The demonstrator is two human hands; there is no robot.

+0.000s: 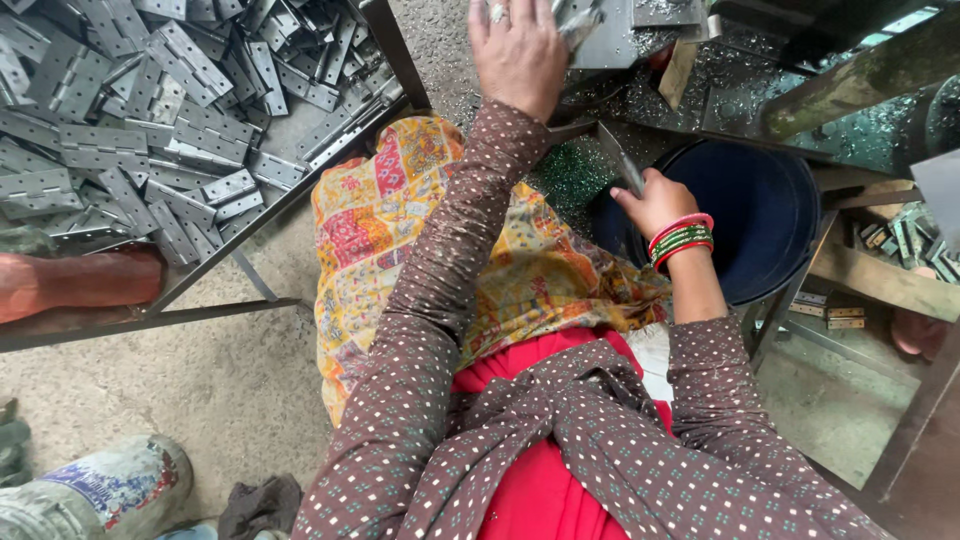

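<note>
My left hand [518, 50] reaches forward to the top of the view and rests on a grey metal piece [592, 35] lying on the machine bed; its fingertips are cut off by the frame edge. My right hand [652, 200], with red and green bangles at the wrist, grips a thin grey metal strip [620, 158] at the rim of a dark blue bucket [760, 220]. A patterned yellow and red cloth [420, 230] covers my lap.
A metal tray [395, 50] at the upper left holds a heap of grey hinges [150, 110]. Metal shavings [720, 80] cover the machine bed. More hinges [915, 245] lie at the right. A plastic bottle [90, 495] lies on the concrete floor.
</note>
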